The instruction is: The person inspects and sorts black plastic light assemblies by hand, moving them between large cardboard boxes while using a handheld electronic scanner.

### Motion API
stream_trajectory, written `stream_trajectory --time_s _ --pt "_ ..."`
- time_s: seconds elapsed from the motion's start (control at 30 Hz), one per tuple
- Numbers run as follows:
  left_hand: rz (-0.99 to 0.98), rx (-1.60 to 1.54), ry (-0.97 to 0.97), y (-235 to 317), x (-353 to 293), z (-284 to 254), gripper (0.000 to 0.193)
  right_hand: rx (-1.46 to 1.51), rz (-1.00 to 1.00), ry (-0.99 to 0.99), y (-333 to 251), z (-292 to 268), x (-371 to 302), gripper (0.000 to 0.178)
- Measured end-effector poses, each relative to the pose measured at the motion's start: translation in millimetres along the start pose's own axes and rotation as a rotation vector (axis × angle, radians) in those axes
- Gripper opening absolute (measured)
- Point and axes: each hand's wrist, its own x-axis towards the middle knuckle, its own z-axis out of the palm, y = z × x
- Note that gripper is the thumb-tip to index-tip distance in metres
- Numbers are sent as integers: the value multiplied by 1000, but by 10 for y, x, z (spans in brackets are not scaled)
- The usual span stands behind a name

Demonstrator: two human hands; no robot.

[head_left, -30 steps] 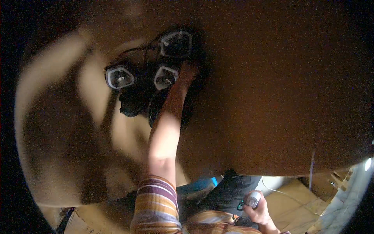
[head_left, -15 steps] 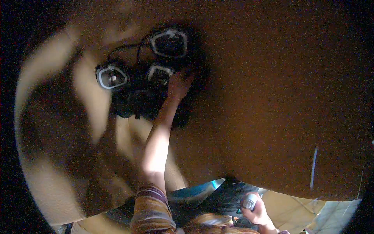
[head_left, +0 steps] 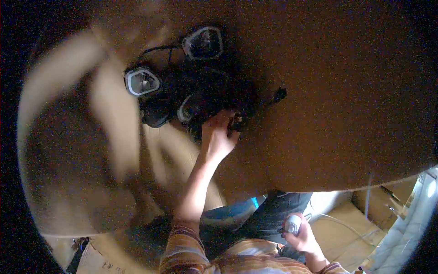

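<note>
Inside a large brown cardboard box lies a cluster of black lamps with cables. The far lamp and the left lamp show pale rims around clear lenses. A third lamp, nearer me, shows only part of its pale rim in the dark. Beside it, my left hand has its fingers curled around a dark part of this lamp; the grip is dim and partly hidden. Close to my body, my right hand is wrapped round a small pale grey cylinder, whose exact kind I cannot make out.
The brown cardboard wall fills the right side. A black cable plug sticks out right of the lamps. Below the box edge are a blue item, more cardboard and clear plastic sheeting.
My left hand has drawn back toward me and slightly right, and the nearest lamp has shifted with it. A black plug now shows at right. My right hand still holds the grey cylinder.
</note>
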Motion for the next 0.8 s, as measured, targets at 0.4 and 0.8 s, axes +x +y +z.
stream_trajectory --time_s 0.4,0.8 --pt "19 -133 18 510 -315 -142 6 -66 -110 -30 21 -44 -79 39" --pt "-18 -552 -496 1121 -870 -372 30 51 -251 32 -16 -52 -119 36"
